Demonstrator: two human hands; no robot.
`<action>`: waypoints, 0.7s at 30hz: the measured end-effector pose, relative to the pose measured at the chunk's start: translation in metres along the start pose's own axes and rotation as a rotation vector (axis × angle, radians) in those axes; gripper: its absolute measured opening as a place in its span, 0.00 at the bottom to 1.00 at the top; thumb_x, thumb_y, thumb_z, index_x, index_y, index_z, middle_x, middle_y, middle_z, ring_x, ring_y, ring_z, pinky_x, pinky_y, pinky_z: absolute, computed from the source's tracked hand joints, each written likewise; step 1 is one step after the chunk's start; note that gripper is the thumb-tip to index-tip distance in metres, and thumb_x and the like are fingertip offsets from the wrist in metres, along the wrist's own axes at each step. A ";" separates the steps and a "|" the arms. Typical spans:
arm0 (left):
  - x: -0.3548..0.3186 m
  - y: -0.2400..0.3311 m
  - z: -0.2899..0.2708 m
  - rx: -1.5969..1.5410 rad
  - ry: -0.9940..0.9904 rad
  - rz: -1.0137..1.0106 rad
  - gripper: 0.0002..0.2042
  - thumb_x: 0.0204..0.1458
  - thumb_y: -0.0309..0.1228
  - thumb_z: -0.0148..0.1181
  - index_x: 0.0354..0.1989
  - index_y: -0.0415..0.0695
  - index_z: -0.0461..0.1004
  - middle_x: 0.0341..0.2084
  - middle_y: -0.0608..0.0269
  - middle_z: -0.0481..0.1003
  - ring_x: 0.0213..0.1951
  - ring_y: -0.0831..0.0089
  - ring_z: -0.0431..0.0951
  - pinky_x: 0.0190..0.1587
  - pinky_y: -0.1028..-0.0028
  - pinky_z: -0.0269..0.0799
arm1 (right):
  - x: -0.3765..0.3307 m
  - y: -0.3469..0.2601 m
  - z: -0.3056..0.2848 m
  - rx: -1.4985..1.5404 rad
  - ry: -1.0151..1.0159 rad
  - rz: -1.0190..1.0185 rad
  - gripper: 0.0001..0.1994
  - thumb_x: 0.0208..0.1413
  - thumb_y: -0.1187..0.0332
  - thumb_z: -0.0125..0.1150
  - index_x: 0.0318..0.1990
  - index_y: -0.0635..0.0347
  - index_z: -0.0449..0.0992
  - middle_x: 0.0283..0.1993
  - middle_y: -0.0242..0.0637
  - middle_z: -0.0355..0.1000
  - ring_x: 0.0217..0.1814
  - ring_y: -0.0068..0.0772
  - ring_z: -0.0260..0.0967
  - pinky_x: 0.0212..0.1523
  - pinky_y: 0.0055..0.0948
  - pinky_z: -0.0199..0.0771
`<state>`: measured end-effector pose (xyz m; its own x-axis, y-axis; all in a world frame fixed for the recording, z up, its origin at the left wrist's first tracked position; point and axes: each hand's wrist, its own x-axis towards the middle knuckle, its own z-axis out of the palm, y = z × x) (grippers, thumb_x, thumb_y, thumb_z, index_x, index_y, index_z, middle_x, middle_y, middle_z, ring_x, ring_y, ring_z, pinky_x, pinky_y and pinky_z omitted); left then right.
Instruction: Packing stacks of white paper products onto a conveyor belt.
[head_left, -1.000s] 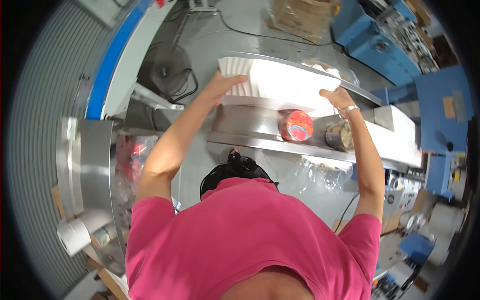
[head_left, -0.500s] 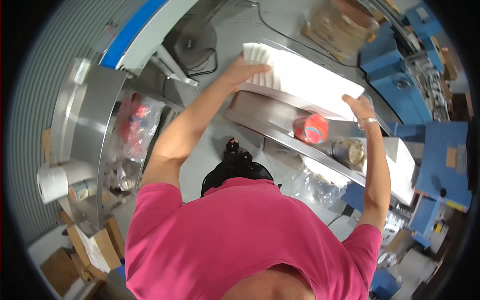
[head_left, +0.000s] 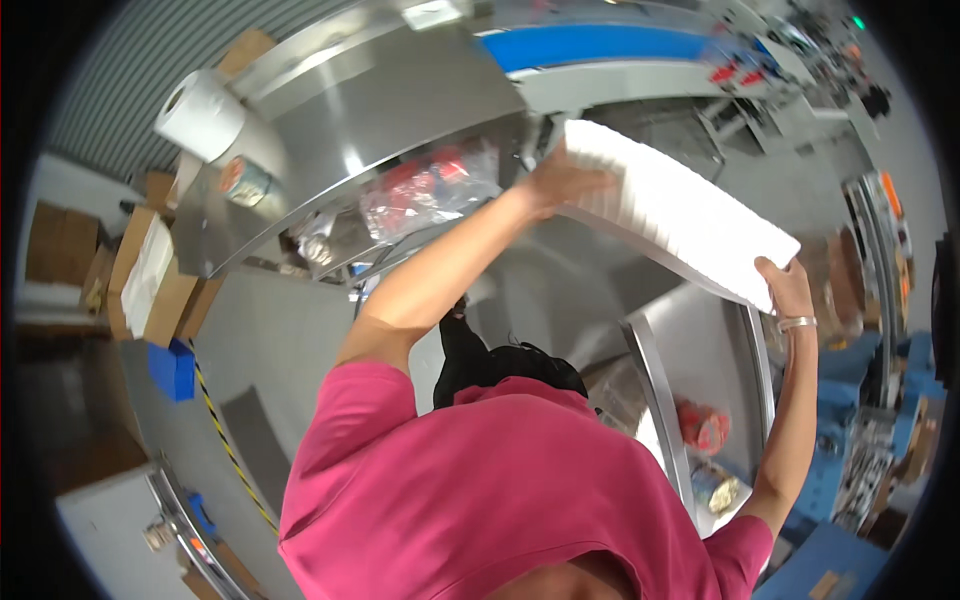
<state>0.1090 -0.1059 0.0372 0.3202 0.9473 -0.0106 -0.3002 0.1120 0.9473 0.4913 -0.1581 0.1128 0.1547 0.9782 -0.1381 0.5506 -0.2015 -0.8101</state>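
A long white stack of soft-looking layers (head_left: 690, 225) is held up between my two hands, tilted down toward the right. My left hand (head_left: 568, 185) grips its left end, with the fingers and thumb pressed against it. Around the right end closes my right hand (head_left: 788, 288), its thumb on top and a band at the wrist. The layers' edges show as ridges near my left hand. Below and to the right stands a steel worktable (head_left: 700, 345), bearing a red round roll (head_left: 703, 425) and a roll of tape-like material (head_left: 716, 488).
Ahead to the left is another steel table (head_left: 390, 95) with a white roll (head_left: 200, 115); beneath lies a clear bag of red items (head_left: 430, 190). A blue conveyor belt (head_left: 600, 45) runs beyond. Open cardboard boxes (head_left: 150, 275) stand left, blue machinery (head_left: 845, 440) right.
My body has turned left. The white stack, still in both hands, has moved off the steel worktable with the red roll and now hangs over the floor, nearer the conveyor.
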 end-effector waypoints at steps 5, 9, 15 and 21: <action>-0.051 0.045 -0.156 0.148 0.459 0.038 0.31 0.41 0.29 0.69 0.55 0.39 0.63 0.49 0.58 0.71 0.50 0.68 0.71 0.55 0.70 0.64 | 0.083 -0.137 0.152 -0.122 -0.336 -0.139 0.27 0.44 0.61 0.61 0.50 0.72 0.71 0.47 0.43 0.73 0.47 0.33 0.69 0.49 0.30 0.68; -0.109 0.078 -0.258 0.078 0.666 0.048 0.30 0.43 0.28 0.67 0.56 0.37 0.63 0.49 0.56 0.71 0.52 0.68 0.69 0.57 0.70 0.61 | 0.139 -0.209 0.297 -0.089 -0.551 -0.255 0.27 0.45 0.61 0.62 0.52 0.68 0.71 0.50 0.43 0.72 0.49 0.34 0.68 0.51 0.30 0.66; -0.164 0.113 -0.367 0.123 0.913 -0.254 0.33 0.50 0.43 0.63 0.61 0.38 0.58 0.55 0.57 0.67 0.57 0.68 0.65 0.59 0.70 0.59 | 0.217 -0.248 0.473 -0.361 -0.744 -0.276 0.33 0.39 0.40 0.64 0.37 0.67 0.79 0.37 0.43 0.76 0.39 0.38 0.72 0.40 0.34 0.70; -0.177 0.132 -0.386 0.460 1.018 -0.439 0.39 0.48 0.51 0.63 0.62 0.37 0.57 0.55 0.57 0.67 0.58 0.66 0.63 0.60 0.70 0.56 | 0.205 -0.278 0.467 -0.418 -0.793 -0.212 0.39 0.43 0.40 0.64 0.49 0.72 0.72 0.44 0.44 0.74 0.44 0.33 0.72 0.46 0.28 0.70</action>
<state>-0.3341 -0.1426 0.0403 -0.6047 0.6810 -0.4129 0.0728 0.5636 0.8229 -0.0132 0.1211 0.0433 -0.5060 0.7126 -0.4859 0.7789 0.1355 -0.6124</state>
